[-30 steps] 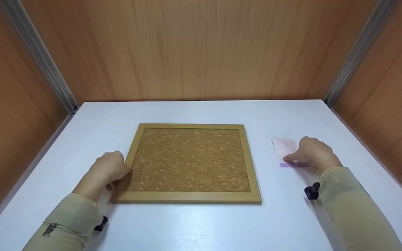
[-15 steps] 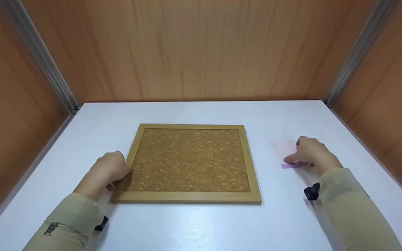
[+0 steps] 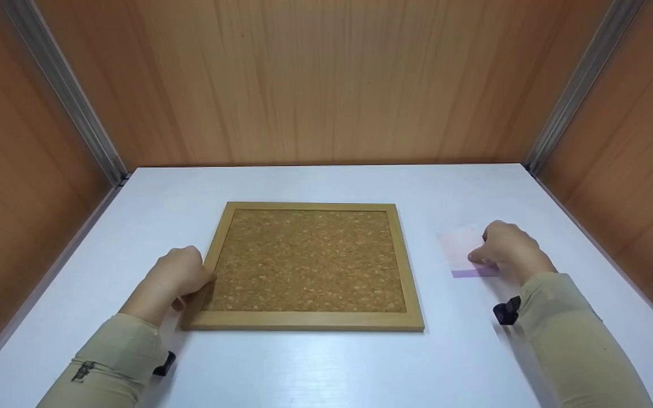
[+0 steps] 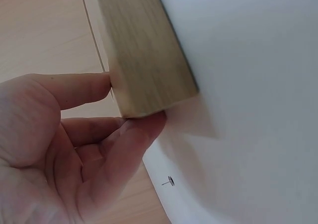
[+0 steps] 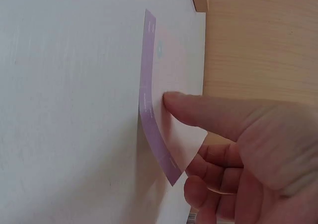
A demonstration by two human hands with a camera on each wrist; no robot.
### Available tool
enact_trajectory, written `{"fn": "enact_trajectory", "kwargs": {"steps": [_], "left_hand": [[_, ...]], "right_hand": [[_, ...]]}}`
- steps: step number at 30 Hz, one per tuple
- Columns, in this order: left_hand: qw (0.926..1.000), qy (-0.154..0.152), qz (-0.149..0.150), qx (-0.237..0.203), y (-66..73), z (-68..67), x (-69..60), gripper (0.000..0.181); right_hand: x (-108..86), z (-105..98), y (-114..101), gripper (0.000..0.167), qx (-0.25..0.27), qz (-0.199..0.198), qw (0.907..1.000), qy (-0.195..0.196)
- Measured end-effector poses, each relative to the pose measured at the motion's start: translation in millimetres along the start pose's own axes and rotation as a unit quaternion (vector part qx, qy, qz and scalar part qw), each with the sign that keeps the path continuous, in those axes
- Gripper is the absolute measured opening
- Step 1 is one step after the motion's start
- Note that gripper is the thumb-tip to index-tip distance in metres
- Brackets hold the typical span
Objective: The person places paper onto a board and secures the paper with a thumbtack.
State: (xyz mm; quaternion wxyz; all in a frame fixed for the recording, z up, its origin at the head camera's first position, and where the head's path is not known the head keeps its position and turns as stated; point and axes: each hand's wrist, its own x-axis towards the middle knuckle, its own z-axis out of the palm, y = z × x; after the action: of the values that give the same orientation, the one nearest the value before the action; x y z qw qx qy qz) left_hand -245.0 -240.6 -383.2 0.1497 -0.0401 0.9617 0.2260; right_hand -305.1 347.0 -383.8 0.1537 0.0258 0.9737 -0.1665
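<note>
At the white table [image 3: 292,368], our left hand [image 3: 178,273] is gripping the wood-framed cork board [image 3: 309,260] by its left side while, rightward, our right hand [image 3: 511,250] is pinching light-seeming, bendy, purple-banded pink paper [image 5: 170,75] by its edge.

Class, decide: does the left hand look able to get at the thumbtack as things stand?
Probably yes, though likely only after letting go: the left hand pinches a corner of the corkboard. The thumbtack lies close by on the white table, with nothing seen covering it.
</note>
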Motion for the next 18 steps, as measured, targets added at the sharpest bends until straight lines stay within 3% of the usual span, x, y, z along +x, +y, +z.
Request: {"fn": "enact_trajectory", "kwargs": {"steps": [7, 18], "left_hand": [[1.0000, 0.004, 0.001, 0.001, 0.0, 0.2, 0.7, 0.028], [1.0000, 0.005, -0.002, 0.003, 0.6, -0.1, 0.3, 0.028]], "right_hand": [[0.2, -4.2, 2.0, 0.044, 0.014, -0.024, 0.9994, 0.022], [1.2, -14.0, -1.3, 0.032, 0.132, -0.029, 0.9907, 0.019]]}}
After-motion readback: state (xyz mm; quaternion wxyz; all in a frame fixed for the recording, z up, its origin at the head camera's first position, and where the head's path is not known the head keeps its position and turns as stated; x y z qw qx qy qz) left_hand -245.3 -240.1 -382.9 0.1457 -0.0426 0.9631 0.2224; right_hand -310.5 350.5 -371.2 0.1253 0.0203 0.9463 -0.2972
